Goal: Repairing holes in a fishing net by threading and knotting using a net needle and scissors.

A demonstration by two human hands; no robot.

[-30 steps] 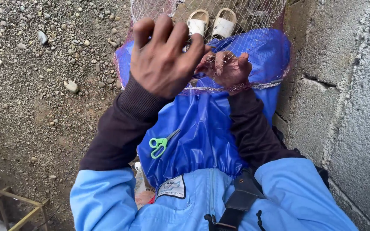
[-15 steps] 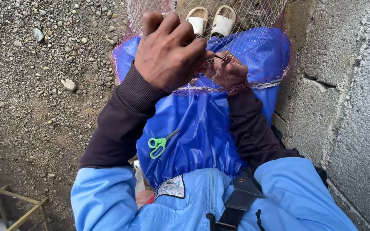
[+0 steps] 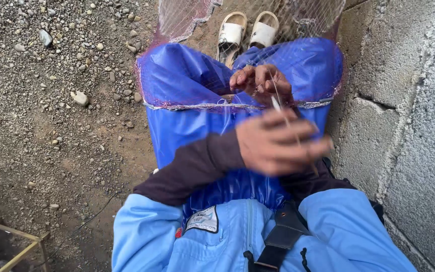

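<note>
Mending fishing net [image 3: 237, 106] over a blue apron [image 3: 187, 80]: right hand [image 3: 260, 83] pinches the mesh edge, left hand [image 3: 278, 146], blurred, grips a netting needle [image 3: 276, 104]; most net beyond looks unworked.

A fine, pale fishing net [image 3: 187, 20] with a pinkish edge lies draped over the seated person's knees, on top of a glossy blue apron [image 3: 187, 100]. Its thicker corded border [image 3: 187, 106] runs straight across the lap, a whitish and reddish twist. From there the mesh spreads forward, thin enough that the ground shows through. A thin, light thread [image 3: 280, 108] rises taut from the border toward the person's body; its lower end is lost in blur.
</note>
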